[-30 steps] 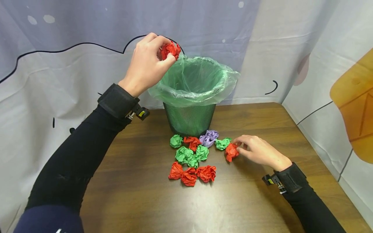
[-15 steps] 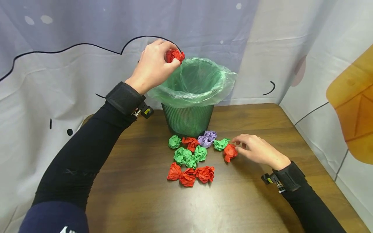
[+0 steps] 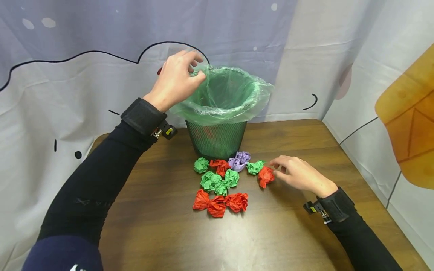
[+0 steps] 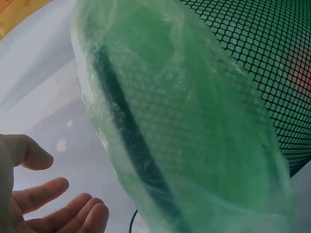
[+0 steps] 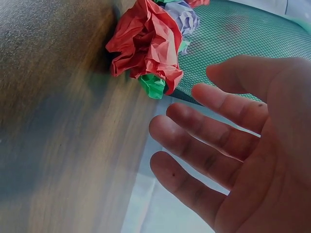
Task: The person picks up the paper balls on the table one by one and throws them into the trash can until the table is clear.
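My left hand (image 3: 179,79) hovers at the left rim of a mesh bin (image 3: 217,139) lined with a green plastic bag (image 3: 223,116). Its fingers are parted and nothing lies between them. Through the mesh a reddish shape shows inside the bin, also faintly visible in the left wrist view. My right hand (image 3: 298,175) is low over the table, fingers relaxed, just right of a red crumpled paper ball (image 3: 266,177). In the right wrist view that red paper ball (image 5: 146,46) lies beyond the fingertips. A green paper ball (image 3: 255,167) sits right behind it.
In front of the bin lie a purple paper ball (image 3: 239,161), a red one (image 3: 220,166) and several green ones (image 3: 211,181). Nearer, a row of red paper balls (image 3: 217,206) rests on the wooden table (image 3: 162,226). A printed curtain (image 3: 101,82) hangs behind.
The red paper ball my left hand held has left its fingers, and a red shape now shows through the bin's mesh. That hand moved slightly right and down beforehand. The right hand stays nearly still.
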The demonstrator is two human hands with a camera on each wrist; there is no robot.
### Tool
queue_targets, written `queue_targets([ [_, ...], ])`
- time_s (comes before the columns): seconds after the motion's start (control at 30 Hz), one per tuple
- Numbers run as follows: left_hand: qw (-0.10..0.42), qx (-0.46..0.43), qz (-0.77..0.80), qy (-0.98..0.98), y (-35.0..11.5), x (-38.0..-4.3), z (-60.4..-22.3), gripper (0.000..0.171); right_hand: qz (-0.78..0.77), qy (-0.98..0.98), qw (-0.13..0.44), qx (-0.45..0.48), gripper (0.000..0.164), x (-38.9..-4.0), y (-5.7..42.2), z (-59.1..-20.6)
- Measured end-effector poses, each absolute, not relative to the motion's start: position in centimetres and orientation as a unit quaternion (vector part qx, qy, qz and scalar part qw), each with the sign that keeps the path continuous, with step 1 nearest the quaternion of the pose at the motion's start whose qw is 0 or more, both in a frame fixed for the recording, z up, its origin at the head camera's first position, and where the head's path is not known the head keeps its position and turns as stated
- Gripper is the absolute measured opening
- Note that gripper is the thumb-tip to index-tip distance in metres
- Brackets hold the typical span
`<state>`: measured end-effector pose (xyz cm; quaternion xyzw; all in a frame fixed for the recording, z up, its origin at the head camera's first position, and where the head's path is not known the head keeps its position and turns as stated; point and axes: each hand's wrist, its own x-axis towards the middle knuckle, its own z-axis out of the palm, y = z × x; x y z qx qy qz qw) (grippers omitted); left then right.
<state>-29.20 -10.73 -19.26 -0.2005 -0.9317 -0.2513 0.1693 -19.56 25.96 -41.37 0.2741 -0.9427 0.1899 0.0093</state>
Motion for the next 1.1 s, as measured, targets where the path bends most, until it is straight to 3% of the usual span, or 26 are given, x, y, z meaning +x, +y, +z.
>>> queue_targets([
  [1.1,0.273,-0.216,-0.256,-0.902,-15.5,-25.1,-23.1,0.026,0.194,-0.944,0.01,0.266,0.024,-19.2,26.2,-41.7],
])
